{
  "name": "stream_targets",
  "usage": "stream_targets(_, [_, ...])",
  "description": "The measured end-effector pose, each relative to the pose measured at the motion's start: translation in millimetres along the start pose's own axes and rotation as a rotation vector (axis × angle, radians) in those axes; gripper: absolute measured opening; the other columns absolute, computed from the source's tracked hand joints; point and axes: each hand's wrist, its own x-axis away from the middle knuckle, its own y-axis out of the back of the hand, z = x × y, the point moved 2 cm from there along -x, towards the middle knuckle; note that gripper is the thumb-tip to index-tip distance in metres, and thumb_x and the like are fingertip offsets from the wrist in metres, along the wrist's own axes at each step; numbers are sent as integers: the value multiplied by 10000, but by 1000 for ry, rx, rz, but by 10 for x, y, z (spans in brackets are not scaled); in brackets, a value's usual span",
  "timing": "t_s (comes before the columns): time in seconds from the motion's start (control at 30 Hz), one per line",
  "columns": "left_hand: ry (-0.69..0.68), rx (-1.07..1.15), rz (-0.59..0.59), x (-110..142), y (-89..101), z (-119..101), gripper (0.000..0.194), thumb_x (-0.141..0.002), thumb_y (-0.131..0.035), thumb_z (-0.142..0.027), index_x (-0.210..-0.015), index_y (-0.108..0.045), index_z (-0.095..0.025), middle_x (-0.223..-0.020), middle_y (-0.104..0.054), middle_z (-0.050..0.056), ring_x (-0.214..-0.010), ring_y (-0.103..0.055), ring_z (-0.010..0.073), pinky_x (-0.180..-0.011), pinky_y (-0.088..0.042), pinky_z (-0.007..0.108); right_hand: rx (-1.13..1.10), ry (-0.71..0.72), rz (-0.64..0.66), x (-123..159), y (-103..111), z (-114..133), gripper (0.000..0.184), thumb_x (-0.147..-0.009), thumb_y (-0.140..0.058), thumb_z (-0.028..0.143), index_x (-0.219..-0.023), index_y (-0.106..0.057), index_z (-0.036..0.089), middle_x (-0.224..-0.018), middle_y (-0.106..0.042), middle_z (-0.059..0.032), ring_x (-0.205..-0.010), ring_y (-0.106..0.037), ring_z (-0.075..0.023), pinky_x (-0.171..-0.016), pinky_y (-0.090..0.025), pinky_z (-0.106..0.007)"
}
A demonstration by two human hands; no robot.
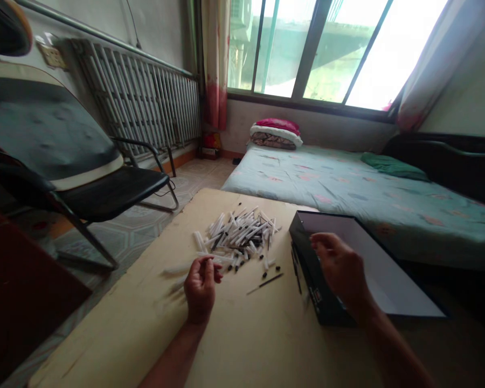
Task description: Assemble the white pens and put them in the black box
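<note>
I read left hand (201,285): fingertips pressed together, beside loose pile of white and black plastic tubes (244,231) on cream tabletop (145,318). Right hand (341,267): blurred above black rectangular box (321,280), white inside; finger closure unclear.

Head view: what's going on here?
Someone is working bare-handed at a table with a pile of white tubes and small dark parts. Their left hand is at the pile's near edge; their right hand is over the near side of an open, dark-sided box. Whether either holds anything is too blurred to tell. One thin dark stick lies apart from the pile.
</note>
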Motion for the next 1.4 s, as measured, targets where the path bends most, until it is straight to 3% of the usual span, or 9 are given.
stream_targets(0.17, [31,-30,3,-40,25,80,191,-816,-501,-360,-884,-541,-187,-629,-607,-13,-459,-553,116,-435,-455,219,-52,88,331,301,-875,231,165,-802,-459,168,-849,-617,183,-769,-662,-29,-690,-617,-147,-619,-437,-210])
stream_targets(0.27, [34,-35,10,-43,21,105,183,-815,-500,-353,-882,-539,-188,-620,-603,-13,-456,-549,116,-432,-450,216,88,48,331,253,-1312,138,268,-764,-449,67,-933,-625,176,-864,-662,-58,-795,-611,-163,-697,-426,-224])
stream_targets(0.43, [42,-42,24,-46,1,119,169,-820,-492,-346,-868,-536,-190,-618,-598,-11,-464,-546,115,-437,-447,211,151,68,289,-47,-1684,140,470,-749,-393,-22,-1143,-562,170,-1074,-597,-102,-1006,-526,-190,-821,-388,-265])
stream_targets(0.53, [49,-50,35,-42,-4,114,164,-821,-492,-343,-869,-533,-192,-620,-599,-10,-467,-546,115,-440,-449,210,173,124,299,-192,-1802,185,486,-728,-418,-41,-1126,-569,195,-1135,-563,-87,-1040,-496,-191,-852,-366,-274])
stream_targets(0.7, [13,-73,57,-5,-9,77,164,-824,-494,-340,-878,-539,-192,-617,-602,-9,-470,-549,111,-451,-449,207,192,192,302,-229,-1878,162,351,-707,-441,-46,-922,-610,173,-1034,-584,-96,-950,-522,-204,-802,-383,-284])
stream_targets(0.87, [-30,-63,193,87,-57,38,160,-814,-523,-325,-898,-555,-193,-636,-614,-6,-480,-559,105,-470,-449,209,163,221,241,-73,-1734,104,279,-789,-392,-16,-885,-567,179,-941,-574,-81,-871,-533,-185,-771,-411,-283])
stream_targets(1.07, [138,87,511,138,-203,33,303,-804,-537,-389,-971,-568,-138,-743,-642,53,-500,-577,118,-432,-452,227,-236,234,-150,457,-1401,294,141,-887,-398,125,-911,-518,193,-905,-544,-60,-878,-543,-171,-781,-452,-308])
stream_targets(1.2, [330,278,614,139,-256,77,409,-774,-558,-451,-1028,-535,-132,-680,-621,20,-378,-489,79,-331,-360,195,-377,258,-90,877,-1314,562,132,-867,-431,104,-877,-522,199,-883,-550,-50,-867,-560,-155,-764,-467,-278])
stream_targets(1.4, [422,397,543,109,-222,120,289,-780,-565,-424,-796,-558,-135,-464,-515,-46,-369,-432,60,-351,-323,163,-402,286,-1,1028,-1278,591,136,-855,-451,138,-952,-529,193,-936,-574,-63,-894,-570,-163,-779,-471,-283])
